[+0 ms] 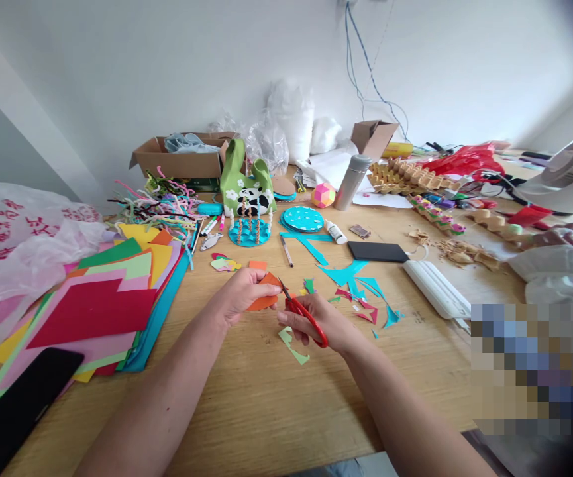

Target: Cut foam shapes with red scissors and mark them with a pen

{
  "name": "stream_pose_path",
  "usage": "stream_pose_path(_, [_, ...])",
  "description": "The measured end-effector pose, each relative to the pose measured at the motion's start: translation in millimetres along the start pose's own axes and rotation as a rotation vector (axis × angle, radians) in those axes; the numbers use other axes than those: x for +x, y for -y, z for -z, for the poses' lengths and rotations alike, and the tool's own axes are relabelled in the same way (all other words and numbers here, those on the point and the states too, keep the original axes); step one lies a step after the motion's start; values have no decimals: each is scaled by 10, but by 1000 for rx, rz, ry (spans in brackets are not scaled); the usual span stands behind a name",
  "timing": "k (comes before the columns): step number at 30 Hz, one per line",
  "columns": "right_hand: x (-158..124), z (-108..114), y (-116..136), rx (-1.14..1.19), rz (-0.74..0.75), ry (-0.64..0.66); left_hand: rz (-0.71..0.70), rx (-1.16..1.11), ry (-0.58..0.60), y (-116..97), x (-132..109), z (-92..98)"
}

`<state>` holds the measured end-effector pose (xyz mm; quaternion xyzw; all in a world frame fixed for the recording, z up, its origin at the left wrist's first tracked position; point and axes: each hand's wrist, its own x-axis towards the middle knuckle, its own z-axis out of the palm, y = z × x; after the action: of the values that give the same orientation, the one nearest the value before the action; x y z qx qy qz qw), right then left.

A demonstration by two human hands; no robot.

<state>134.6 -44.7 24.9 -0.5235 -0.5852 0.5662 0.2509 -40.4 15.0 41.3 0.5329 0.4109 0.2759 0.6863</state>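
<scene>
Pinching an orange paper piece (261,305) between thumb and fingers, the left hand (241,293) holds it just above the tabletop (266,404), close in front of the person. The hand is curled shut around the near-left part of the piece, so only the piece's right edge and a bit of its top show past the fingers.

The right hand (323,328) sits just to the right of it and slightly nearer the person, closed through the red handles of a pair of scissors (300,310). The scissors' long axis runs on a slant, from the handles at the lower right up to the blade tips at the upper left. The tips reach the exposed right edge of the orange piece, touching it or all but touching; whether the blades are parted around the paper cannot be told. The piece thus lies up and to the left of the right hand, straight along the line of the blades, and the two hands are nearly meeting.

A pale green scrap (293,346) lies on the tabletop under the right hand, with teal offcuts (348,273) beyond it. A stack of coloured sheets (97,305) lies well apart to the left.
</scene>
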Motion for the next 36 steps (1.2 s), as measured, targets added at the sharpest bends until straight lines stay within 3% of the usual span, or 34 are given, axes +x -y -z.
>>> stream_pose_path(10, [-3, -2, 38, 38, -14, -23, 17, -63, 27, 14, 13, 27])
stream_pose_path(17, [-3, 18, 64, 126, 36, -98, 59, -148, 124, 91, 42, 17])
stream_pose_path(24, [8, 8, 44, 124, 25, -94, 68, -183, -30, 91, 57, 16])
stream_pose_path(27, [23, -3, 30, 116, 11, -96, 81, -216, -46, 64, 61, 19])
stream_pose_path(36, [36, 7, 8, 158, 16, -143, 80, -542, 72, 16, 49, 33])
